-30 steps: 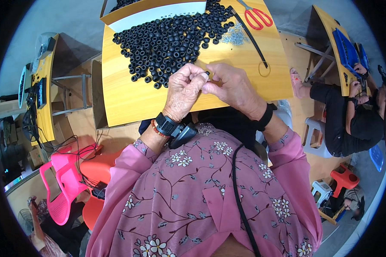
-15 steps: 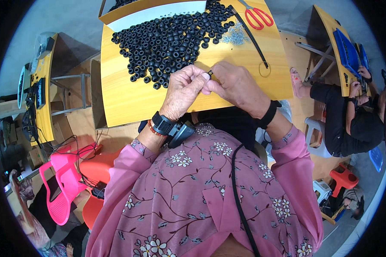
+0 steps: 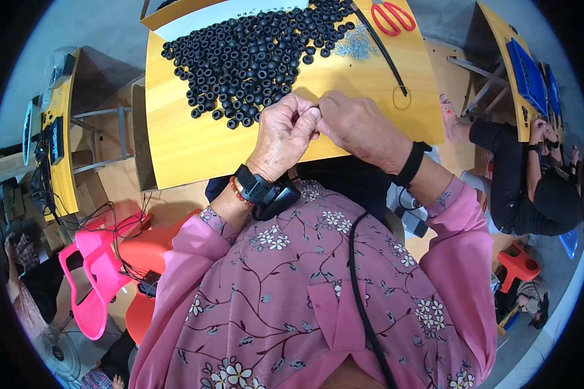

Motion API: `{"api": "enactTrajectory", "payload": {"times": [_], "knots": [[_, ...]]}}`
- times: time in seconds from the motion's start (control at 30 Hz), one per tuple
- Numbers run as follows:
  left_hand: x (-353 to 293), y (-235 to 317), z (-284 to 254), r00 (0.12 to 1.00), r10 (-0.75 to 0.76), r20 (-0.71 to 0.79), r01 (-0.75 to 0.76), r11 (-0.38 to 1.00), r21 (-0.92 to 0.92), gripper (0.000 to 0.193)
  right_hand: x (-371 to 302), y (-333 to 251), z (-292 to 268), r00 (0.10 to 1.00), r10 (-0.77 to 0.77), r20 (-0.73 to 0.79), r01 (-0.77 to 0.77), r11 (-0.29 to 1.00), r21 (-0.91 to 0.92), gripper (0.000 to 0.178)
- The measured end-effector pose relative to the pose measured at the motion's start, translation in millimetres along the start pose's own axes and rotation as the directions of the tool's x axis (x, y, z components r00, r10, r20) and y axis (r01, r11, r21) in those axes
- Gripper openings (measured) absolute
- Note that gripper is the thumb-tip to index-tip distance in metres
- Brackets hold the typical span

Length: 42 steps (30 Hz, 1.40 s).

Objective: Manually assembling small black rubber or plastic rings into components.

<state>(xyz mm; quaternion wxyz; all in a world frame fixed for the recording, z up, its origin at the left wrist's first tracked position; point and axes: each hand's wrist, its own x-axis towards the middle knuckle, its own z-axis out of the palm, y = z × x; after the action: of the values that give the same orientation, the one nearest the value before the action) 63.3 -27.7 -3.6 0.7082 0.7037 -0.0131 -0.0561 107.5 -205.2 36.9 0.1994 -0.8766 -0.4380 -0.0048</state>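
My left hand (image 3: 280,133) and my right hand (image 3: 360,126) meet fingertip to fingertip over the near part of the yellow table (image 3: 194,159). Both are closed in a pinch, thumbs and forefingers pressed together. Only a dark speck shows between them; what they hold is mostly covered by the fingers. Just beyond my left hand spreads a big heap of small black rubber-like rings (image 3: 240,71). A pile of tiny clear or silvery pieces (image 3: 355,44) lies farther off, beyond my right hand.
Red-handled scissors (image 3: 393,18), a black tube (image 3: 381,52) and a thin loop (image 3: 401,97) lie at the table's right side. An open cardboard box (image 3: 175,14) stands at the back. A pink chair (image 3: 91,285) is at left; another person (image 3: 532,175) sits at right.
Both hands stay pinched together. The small dark piece that showed between the fingertips is now almost hidden. The whole view has shifted slightly, and the person at right has moved their hands.
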Motion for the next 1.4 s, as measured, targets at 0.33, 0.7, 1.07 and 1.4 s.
{"api": "enactTrajectory", "payload": {"times": [0.33, 0.7, 1.07, 1.4], "knots": [[2, -3, -2, 0.999, -0.016, 0.05, 0.018, 0.999, -0.038, 0.013, -6, -6, 14, 0.994, 0.09, -0.068, -0.088, 0.996, 0.03, 0.015], [2, -3, -16, 0.995, 0.004, 0.104, 0.027, 0.957, -0.288, 0.01, -13, 7, 3, 0.936, 0.341, 0.087, -0.331, 0.769, 0.547, 0.036], [-32, 48, -97, 0.924, 0.244, -0.293, -0.319, 0.917, -0.241, 0.022, 49, 46, -16, 0.952, 0.238, -0.193, -0.159, 0.922, 0.352, 0.019], [-75, -18, -235, 0.401, 0.003, -0.916, -0.401, 0.899, -0.173, 0.016, 91, 69, 10, 0.98, 0.106, -0.171, -0.097, 0.993, 0.061, 0.017]]}}
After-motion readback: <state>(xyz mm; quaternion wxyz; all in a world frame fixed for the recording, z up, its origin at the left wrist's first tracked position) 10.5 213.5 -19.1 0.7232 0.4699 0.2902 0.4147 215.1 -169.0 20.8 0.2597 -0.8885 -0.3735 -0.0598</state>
